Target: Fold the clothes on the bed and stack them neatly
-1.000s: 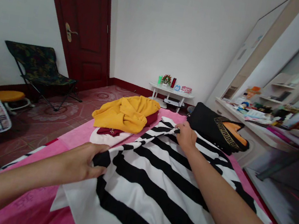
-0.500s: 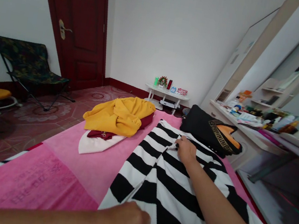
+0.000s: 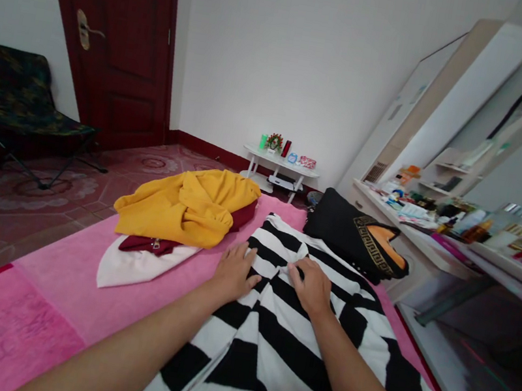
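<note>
Both hands lie flat on the striped garment (image 3: 298,334), a black-and-white piece spread along the bed (image 3: 78,285) over its pink cover. Left hand (image 3: 234,270) rests at the garment's near-left edge with fingers spread and nothing gripped; right hand (image 3: 309,286) sits just beside it, palm down, fingers loosely open, pressing the cloth near a fold line that runs lengthwise down the middle. Neither hand pinches the fabric.

Just left of the stripes lies a yellow garment (image 3: 185,203) heaped on something dark red and white; a black folded piece (image 3: 358,234) with a gold pattern sits at the far right corner, touching the stripes' top edge.

To my eye this looks like smoothing a fold. It would go well if the palms stay flat and sweep outward from the crease toward the hem, keeping the edges lined up stripe on stripe, and not dragging the cloth into the yellow heap.
</note>
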Available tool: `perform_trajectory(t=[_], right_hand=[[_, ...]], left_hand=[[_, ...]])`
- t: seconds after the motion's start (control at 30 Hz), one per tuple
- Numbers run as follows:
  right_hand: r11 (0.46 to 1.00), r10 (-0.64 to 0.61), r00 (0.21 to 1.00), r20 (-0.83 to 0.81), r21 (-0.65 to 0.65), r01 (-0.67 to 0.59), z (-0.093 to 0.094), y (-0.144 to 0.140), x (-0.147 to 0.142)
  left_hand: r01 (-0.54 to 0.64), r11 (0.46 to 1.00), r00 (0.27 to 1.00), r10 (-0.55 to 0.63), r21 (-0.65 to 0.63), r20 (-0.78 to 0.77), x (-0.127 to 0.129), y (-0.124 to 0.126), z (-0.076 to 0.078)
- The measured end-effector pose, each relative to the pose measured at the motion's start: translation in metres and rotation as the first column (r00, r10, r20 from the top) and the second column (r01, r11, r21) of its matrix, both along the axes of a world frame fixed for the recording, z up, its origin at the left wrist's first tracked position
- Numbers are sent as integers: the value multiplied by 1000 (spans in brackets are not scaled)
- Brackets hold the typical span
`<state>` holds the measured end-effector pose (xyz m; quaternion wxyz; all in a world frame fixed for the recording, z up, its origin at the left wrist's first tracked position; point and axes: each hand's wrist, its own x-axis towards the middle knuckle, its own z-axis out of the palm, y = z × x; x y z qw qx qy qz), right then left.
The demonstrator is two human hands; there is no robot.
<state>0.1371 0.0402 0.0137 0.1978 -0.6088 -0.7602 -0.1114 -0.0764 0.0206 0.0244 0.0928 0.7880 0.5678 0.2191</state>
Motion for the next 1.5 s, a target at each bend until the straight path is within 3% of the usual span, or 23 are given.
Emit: perform_trajectory(t=[0.07, 0.13, 0.23, 0.37, 0.53, 0.77, 0.9, 1.1, 1.33, 1.4, 1.5], right_hand=[[994, -91, 996, 13, -66, 92, 4, 7, -1], [971, -186, 980, 72, -142, 195, 12, 22, -5], [973, -188, 978, 89, -116, 198, 31, 59, -17], [996, -87, 973, -212, -46, 79, 49, 119, -40], [981, -115, 944, -309, -187, 58, 34, 170, -60], [965, -122, 930, -347, -261, 30, -10, 169, -52], [966, -91, 924, -372, -258, -8, -17, 163, -53], [983, -102, 913, -395, -183, 30, 8, 161, -53], [956, -256, 847, -466, 11, 294, 66, 186, -17], [929, -268, 805, -529, 80, 361, 71, 195, -10], [932, -226, 755, -616, 88, 351, 58, 205, -11]], left_hand=[[30, 998, 997, -34, -62, -71, 1, 5, -21], [72, 995, 993, -78, -63, -86, 1, 4, -32], [113, 992, 990, -117, -48, -78, 1, 1, -32], [179, 983, 982, -181, -38, -50, -1, 2, -26], [189, 981, 982, -189, -50, 3, -3, 4, -27], [107, 994, 993, -108, 4, 47, 0, 1, -27], [113, 993, 992, -114, 16, 50, 0, 1, -27], [111, 994, 992, -111, 10, 58, 1, 2, -29], [124, 992, 990, -123, -4, 70, -1, 1, -24], [139, 990, 987, -139, 8, 76, -1, 1, -23], [143, 990, 986, -144, 13, 89, -1, 2, -25]])
